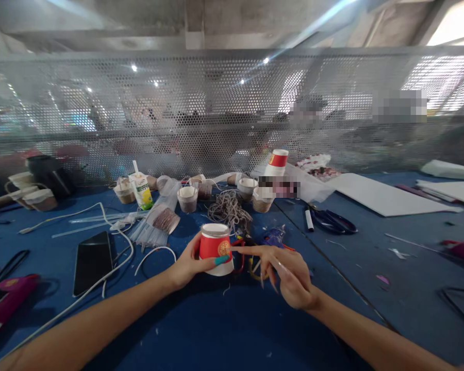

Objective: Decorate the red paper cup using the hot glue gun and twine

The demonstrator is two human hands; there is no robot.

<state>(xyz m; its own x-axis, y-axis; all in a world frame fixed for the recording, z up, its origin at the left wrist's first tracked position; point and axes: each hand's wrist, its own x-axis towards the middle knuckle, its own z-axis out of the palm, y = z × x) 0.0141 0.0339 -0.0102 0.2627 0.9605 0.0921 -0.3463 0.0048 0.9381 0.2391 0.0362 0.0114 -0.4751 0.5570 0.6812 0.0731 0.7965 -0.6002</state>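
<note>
Blue table (201,330); perforated metal screen (216,103) behind (bright windows (444,77) beyond); concrete ceiling (201,20).

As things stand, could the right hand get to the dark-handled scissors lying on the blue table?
Probably yes. The right hand holds nothing, only a finger touching the red cup, and bare table lies between it and the scissors.

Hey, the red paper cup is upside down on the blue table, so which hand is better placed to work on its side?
Probably the right hand: its fingers are free, one fingertip already touching the red paper cup. The left hand is gripping the cup.
</note>
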